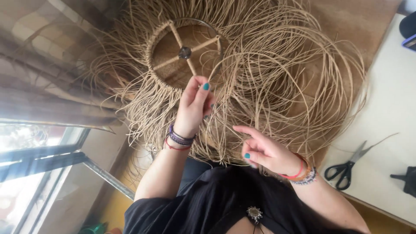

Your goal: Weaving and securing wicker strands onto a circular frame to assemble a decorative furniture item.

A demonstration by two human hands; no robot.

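A round wire ring [152,65] with crossed spokes and a metal hub [184,53] is wrapped in tan rattan. Many long loose rattan strands [286,78] fan out from it in loops. My left hand [194,106] is raised just below the ring, thumb and fingers pinched on a few strands at the ring's lower edge. My right hand [265,149] hovers lower and to the right among the strands, fingers loosely spread, index pointing left; I see nothing gripped in it. Both wrists wear bracelets, and the nails are teal.
Black-handled scissors [346,167] lie on a white table [390,108] at the right, with a black object [409,180] at its edge. A window frame [43,156] and a brown curtain [43,82] fill the left side.
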